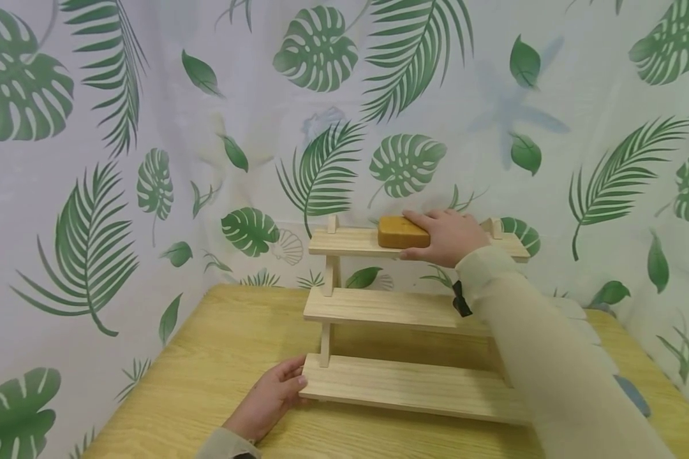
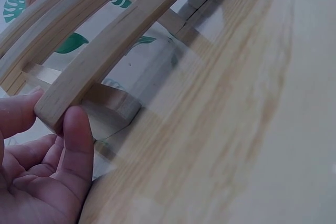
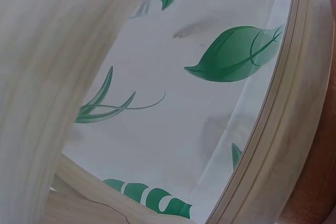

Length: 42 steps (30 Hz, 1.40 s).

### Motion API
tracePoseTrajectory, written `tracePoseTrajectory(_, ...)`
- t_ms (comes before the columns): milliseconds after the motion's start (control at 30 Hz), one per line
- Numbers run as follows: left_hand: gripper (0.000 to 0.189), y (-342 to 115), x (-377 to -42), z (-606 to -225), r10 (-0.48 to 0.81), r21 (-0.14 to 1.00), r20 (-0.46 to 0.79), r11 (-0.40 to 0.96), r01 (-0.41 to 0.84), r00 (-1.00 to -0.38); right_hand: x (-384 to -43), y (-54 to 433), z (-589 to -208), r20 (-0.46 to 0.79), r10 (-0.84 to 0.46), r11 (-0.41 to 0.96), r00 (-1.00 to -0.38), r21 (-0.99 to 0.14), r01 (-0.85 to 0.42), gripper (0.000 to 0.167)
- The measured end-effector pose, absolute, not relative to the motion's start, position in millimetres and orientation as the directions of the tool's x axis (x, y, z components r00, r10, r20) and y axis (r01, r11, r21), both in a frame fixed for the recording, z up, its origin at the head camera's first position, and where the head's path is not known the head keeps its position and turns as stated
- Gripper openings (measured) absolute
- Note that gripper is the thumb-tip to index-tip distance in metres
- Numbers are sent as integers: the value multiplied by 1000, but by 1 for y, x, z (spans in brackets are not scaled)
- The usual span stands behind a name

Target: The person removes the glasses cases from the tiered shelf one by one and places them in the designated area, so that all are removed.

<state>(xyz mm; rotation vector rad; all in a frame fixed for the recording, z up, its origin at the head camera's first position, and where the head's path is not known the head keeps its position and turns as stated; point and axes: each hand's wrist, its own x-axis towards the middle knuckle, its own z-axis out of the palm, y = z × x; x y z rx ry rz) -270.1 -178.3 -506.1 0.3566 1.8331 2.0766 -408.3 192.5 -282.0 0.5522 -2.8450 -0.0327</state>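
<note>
A three-tier wooden stand stands on the table with its shelves rising toward the back. At the left end of its lowest shelf, my left hand pinches the board; in the left wrist view, the thumb and a finger grip the shelf end from both sides. An amber, round-edged block like a bar of soap is at the top shelf. My right hand holds its right end, thumb at the front, other fingers over the top. The right wrist view shows mostly boards, with the right hand hardly visible.
The wood-grain table extends left and in front of the stand. Behind it hangs a white leaf-print curtain. Pale rounded pieces and a blue-grey one lie to the right, partly behind my right sleeve.
</note>
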Motion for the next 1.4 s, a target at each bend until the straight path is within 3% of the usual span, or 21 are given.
tracePoseTrajectory(433,61,-177,-272,-505,414,989,-36,-118,-92,-910,-400,194,-287,294,-371,929,-881,95,-359,94)
tracePoseTrajectory(1400,62,-175,-271,-508,422,991,-32,-107,-84,-906,-364,207,-289,316,-428,901,-847,83,-425,90)
